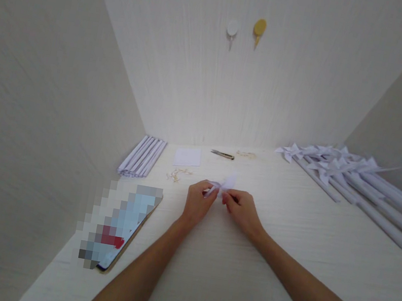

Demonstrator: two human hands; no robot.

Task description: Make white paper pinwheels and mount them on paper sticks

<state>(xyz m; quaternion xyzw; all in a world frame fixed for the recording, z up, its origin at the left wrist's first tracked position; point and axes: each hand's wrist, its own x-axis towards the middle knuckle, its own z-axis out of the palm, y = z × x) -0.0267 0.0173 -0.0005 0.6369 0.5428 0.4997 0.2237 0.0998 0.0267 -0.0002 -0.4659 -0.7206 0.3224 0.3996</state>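
Near the middle of the white surface, my left hand point(199, 202) is closed on a folded white paper pinwheel point(229, 182). My right hand point(242, 210) meets it from the other side, thumb and fingers pinched at the paper's near edge. The pinwheel's blades stick out above both hands; its centre is partly hidden by the fingers. Just beyond my left hand lies a loose scatter of small tan pieces point(179, 174), too small to name. Behind it rests a square of white paper point(188, 157).
Thread snips point(222, 154) lie at the back beside more tan bits point(246, 154). Rolled paper tubes point(143, 156) are bundled at left, above a partly blurred phone point(130, 228). Finished-looking pinwheels on paper sticks point(350, 178) pile at right. Two hooks point(259, 28) hang on the back wall.
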